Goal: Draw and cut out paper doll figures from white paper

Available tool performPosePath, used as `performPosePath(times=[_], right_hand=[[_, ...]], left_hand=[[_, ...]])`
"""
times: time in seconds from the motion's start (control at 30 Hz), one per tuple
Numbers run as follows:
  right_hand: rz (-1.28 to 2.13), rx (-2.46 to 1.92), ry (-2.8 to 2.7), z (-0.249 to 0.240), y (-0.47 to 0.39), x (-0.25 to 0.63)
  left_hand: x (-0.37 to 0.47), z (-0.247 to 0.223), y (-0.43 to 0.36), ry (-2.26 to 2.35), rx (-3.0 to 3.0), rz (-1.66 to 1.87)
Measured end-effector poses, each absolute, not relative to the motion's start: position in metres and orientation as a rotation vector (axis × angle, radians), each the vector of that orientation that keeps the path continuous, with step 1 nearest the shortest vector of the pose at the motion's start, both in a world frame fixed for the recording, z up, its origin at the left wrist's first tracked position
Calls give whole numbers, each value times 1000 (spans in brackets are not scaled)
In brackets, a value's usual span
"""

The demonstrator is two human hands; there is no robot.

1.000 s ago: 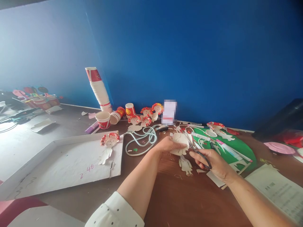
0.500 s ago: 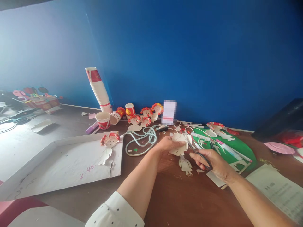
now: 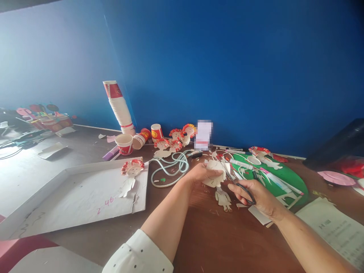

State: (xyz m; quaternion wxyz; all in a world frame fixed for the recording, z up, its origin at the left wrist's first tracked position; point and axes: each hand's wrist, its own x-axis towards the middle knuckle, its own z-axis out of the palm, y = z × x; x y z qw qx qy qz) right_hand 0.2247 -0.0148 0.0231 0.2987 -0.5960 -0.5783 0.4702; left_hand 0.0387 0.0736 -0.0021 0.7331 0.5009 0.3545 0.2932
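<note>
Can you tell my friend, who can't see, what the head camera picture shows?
A person's left hand holds pale paper and the right hand holds scissors to it, over a brown table. At left, stacked paper cups stand near a blue wall.

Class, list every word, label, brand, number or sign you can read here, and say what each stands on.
"2 4", then an unclear last figure: pink, on the tray.
Black squiggles, same tray: no legible word.
Printed sheet at right: too blurred.
Card by the wall: pixelated, unreadable.
Cups and markers: markings too small.
</note>
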Motion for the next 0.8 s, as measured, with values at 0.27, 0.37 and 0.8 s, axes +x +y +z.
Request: performPosePath(times=[0.27,0.37,0.8], right_hand=[[1276,-1589,-1575,30,-16,222],[1322,-1577,-1543,27,-15,222],[1350,-1581,-1552,24,-14,224]], left_hand=[[36,1,71,802,1132,640],[36,3,70,817,1142,634],[39,-3,72,818,1123,642]])
